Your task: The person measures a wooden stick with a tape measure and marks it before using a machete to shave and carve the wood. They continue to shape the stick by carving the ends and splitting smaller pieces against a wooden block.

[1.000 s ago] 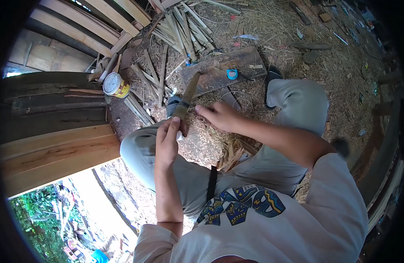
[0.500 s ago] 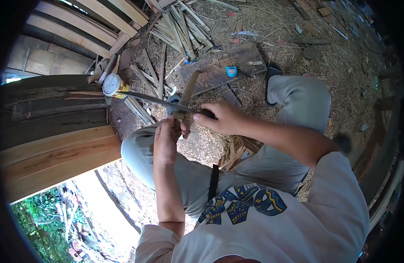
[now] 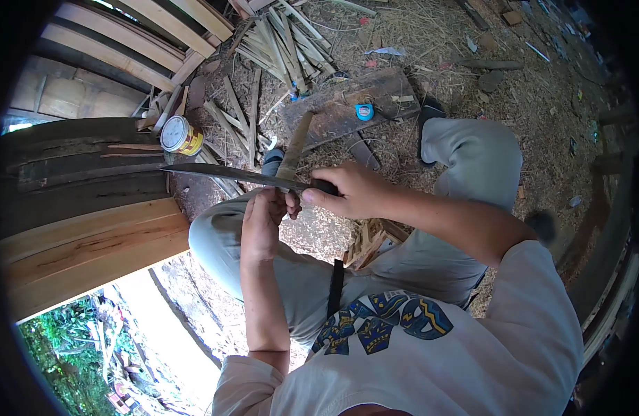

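Observation:
My right hand [image 3: 352,190] is closed around the dark handle of a machete [image 3: 229,172]. The long blade points left and lies across a flat wooden strip [image 3: 296,144] near its lower end. My left hand [image 3: 265,213] pinches that end of the strip, its fingers just below the blade. From there the strip slants away from me, its far end over a dark plank [image 3: 333,125] on the ground. A blue tape measure [image 3: 364,111] rests on the plank.
A white and yellow bucket [image 3: 182,136] stands left of the strip, by a timber wall [image 3: 90,236]. Beyond the plank lies a heap of split sticks [image 3: 285,45]. Wood pieces [image 3: 372,243] sit between my legs, and shavings cover the ground.
The machete blade has swung so its tip sits lower, below the bucket, and it now crosses the strip closer to level. The strip has turned slightly in my left hand.

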`<state>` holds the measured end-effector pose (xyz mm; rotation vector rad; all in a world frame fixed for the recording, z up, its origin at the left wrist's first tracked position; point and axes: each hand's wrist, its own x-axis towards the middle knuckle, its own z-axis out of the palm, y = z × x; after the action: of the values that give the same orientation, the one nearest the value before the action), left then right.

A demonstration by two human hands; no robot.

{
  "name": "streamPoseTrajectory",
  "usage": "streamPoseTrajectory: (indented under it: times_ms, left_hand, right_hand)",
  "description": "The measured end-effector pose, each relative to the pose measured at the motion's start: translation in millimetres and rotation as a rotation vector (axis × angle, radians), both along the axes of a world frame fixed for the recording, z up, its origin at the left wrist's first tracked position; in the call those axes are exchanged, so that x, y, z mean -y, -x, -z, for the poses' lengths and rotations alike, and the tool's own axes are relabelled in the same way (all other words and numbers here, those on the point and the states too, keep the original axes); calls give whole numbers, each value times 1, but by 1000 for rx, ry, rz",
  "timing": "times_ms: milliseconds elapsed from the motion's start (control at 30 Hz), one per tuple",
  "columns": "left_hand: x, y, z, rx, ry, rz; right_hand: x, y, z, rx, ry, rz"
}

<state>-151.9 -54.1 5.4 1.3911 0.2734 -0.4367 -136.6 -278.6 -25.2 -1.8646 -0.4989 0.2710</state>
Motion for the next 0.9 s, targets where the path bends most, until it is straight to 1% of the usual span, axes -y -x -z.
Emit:
streamPoseTrajectory:
  times_ms: [200,267,400,467,700,767,900]
  left_hand:
    - [1,2,0,-18,72,-37]
    - [-1,1,4,2,132,10]
    - [-6,2,8,-1,173,-6]
    - [-7,2,8,12,190,21]
    - [1,0,-3,27,208,56]
    - [4,-2,-6,32,176,100]
    - [6,-2,-7,31,148,94]
  right_hand:
    - [0,1,-7,9,-14,-5]
    - [0,0,-8,17,-5,-15]
    - [0,-1,-7,19,20,-37]
    - [0,-3,-4,22,22,-44]
    - [0,-7,-6,31,7,-37]
    - [0,-8,-3,36,4,-38]
    - [0,-10,-2,21,10,-49]
